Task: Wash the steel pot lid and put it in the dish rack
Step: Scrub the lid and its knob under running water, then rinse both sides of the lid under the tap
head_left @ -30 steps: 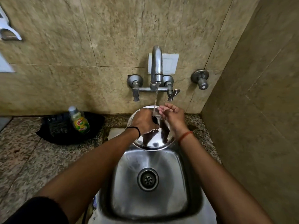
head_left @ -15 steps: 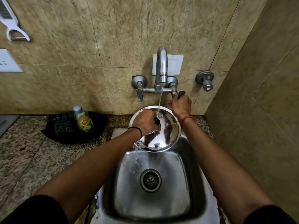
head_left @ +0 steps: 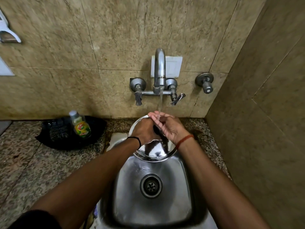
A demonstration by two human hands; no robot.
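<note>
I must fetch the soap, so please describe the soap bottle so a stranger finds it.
Start at the steel sink and look left along the stone counter. On a black mat against the wall stands the soap bottle, small and clear, with a yellow-green label.

A thin black band (head_left: 139, 141) is worn around the left wrist, and a red-orange thread (head_left: 184, 141) is tied around the right wrist. Both forearms are left bare; a dark sleeve (head_left: 34, 219) is seen at the left upper arm.
</note>
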